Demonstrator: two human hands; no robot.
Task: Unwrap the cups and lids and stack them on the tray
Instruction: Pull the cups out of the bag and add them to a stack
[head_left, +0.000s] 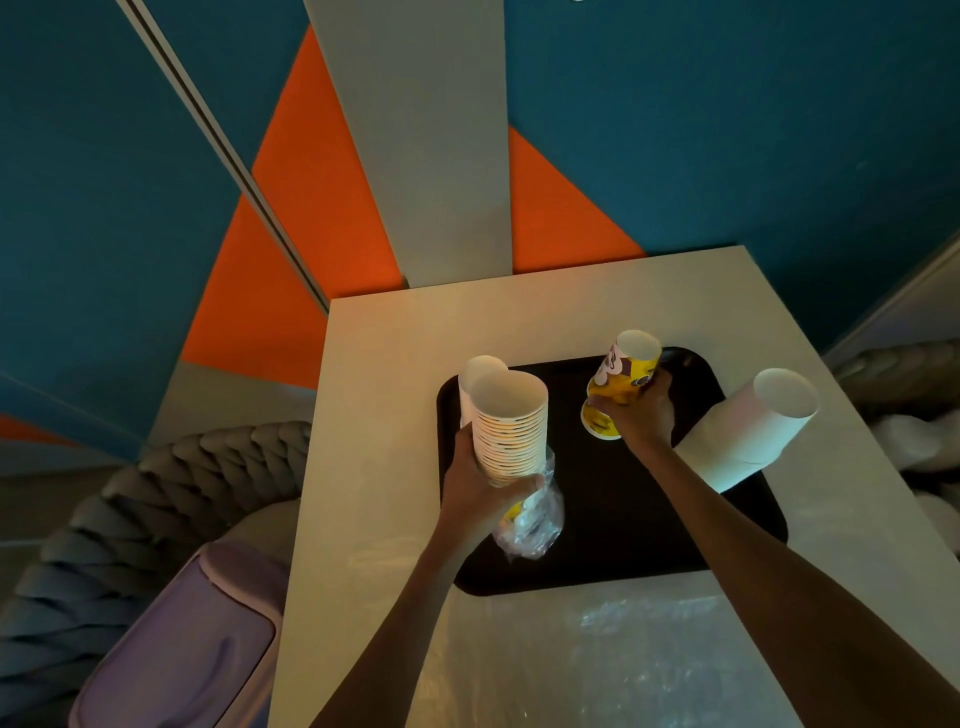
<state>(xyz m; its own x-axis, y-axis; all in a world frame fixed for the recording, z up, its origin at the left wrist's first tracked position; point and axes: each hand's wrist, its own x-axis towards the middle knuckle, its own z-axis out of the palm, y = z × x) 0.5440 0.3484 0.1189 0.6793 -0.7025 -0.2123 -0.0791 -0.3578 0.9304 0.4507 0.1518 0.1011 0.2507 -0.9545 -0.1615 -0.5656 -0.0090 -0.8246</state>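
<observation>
A black tray (613, 540) lies on a white table (384, 374). My left hand (480, 493) grips a tall stack of nested paper cups (511, 426) over the tray's left side, with clear plastic wrap (535, 514) bunched below the hand. A second cup stack (480, 371) shows just behind it. My right hand (641, 410) holds a short stack of yellow printed cups (621, 382), tilted, above the tray's far part. A tall white stack (753, 431) leans over the tray's right edge.
A lilac bin with a swing lid (176, 649) stands left of the table beside a grey braided seat (130, 519). Clear plastic film (623, 654) lies on the table's near part. White bags (919, 441) sit at the right.
</observation>
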